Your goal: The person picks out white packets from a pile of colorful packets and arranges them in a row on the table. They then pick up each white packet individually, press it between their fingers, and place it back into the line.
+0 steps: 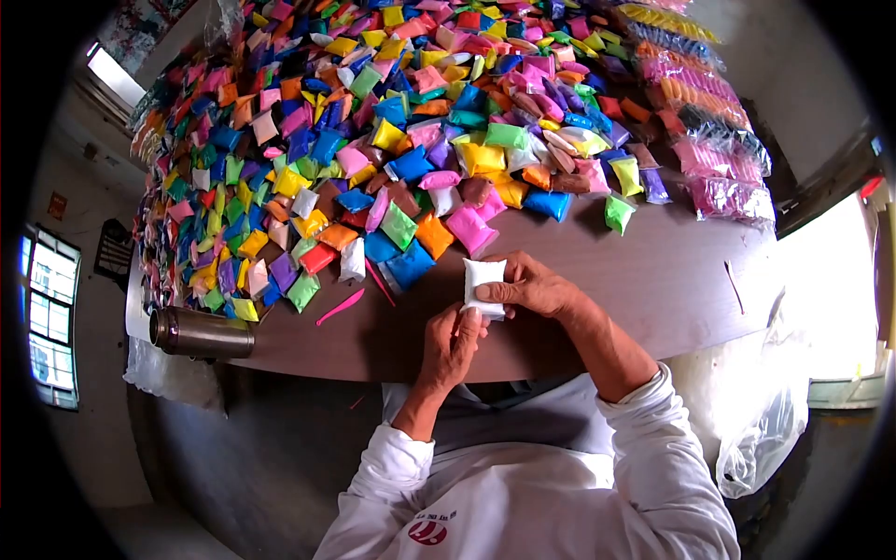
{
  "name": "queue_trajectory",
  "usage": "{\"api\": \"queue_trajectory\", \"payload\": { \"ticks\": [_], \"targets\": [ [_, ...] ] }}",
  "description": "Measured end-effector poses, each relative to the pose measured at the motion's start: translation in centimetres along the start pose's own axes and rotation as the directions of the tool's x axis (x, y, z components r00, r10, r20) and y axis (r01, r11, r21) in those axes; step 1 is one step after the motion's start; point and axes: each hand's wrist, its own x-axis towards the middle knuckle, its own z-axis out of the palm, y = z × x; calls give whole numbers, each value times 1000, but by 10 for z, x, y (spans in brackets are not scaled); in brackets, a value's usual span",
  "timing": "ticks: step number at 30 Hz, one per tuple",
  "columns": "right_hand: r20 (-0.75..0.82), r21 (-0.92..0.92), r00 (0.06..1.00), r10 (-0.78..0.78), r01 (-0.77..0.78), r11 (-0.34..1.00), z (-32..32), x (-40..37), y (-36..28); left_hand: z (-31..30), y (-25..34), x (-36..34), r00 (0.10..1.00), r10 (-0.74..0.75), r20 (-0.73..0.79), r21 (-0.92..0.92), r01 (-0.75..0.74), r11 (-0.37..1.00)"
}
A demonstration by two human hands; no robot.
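Note:
Between my two hands, just above the table's front edge, is a small white packet (483, 273) in clear wrapping. My right hand (530, 287) grips its right side, with the thumb lying across the front. My left hand (452, 338) pinches the packet's bottom edge from below. Some of the fingers behind the packet are hidden. Just beyond it lies a pink packet (469, 229), at the near edge of a big heap of colourful packets (411, 159). A pink plastic tool (340, 307) rests on the table left of my hands.
On the brown table (653, 280), a metal flask (201, 333) lies on its side at the left edge. Bundled bags of packets (728, 199) line the right side. A thin dark stick (735, 287) lies at right. A clear plastic bag (765, 420) hangs beside the table.

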Motion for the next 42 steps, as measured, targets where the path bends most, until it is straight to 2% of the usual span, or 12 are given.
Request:
{"api": "queue_trajectory", "payload": {
  "ticks": [2, 4, 5, 7, 11, 14, 16, 19, 25, 30, 36, 42],
  "targets": [
    [47, 13, 999, -1, 0, 1000, 0, 1, 5, -2, -2, 0, 1000, -1, 10, -21, 1, 1000],
    [-47, 374, 998, 49, -29, 927, 4, 0, 10, -4, -3, -1, 999, -48, 23, -50, 49, 998],
    [-47, 374, 998, 49, -28, 927, 2, 1, 10, -4, -2, -1, 999, -47, 23, -50, 48, 998],
    [5, 84, 1000, -2, 1, 997, -5, 1, 9, -2, 2, -1, 999, -37, 13, -57, 38, 998],
    [-70, 14, 997, 23, -22, 1000, -6, -1, 8, -3, -2, 0, 999, -26, 27, 26, 25, 999],
    [27, -18, 999, -28, 28, 999, -5, -4, -3, -3, -7, 0, 997, 67, 40, 146, -72, 987],
    [109, 308, 994, 8, -41, 951, -5, -6, -5, -1, -8, 0, 997, 83, 3, 45, -83, 996],
    [200, 474, 980, 4, -101, 875, -5, -5, -11, -2, -1, 1, 1000, -5, 21, -2, 5, 1000],
    [256, 334, 966, -37, -53, 941, -4, -1, 1, -1, -7, 0, 1000, -13, 22, 12, 13, 1000],
    [190, 125, 979, -69, 46, 991, -1, 0, -1, -5, -19, -2, 999, 25, 43, 33, -27, 999],
    [165, 128, 985, 47, -68, 989, 0, -4, -12, -5, -20, -2, 998, 51, 49, 26, -52, 998],
    [134, 116, 990, -47, 31, 993, -4, 3, 7, -4, 3, -1, 995, 38, 93, -138, -25, 990]
  ]
}}
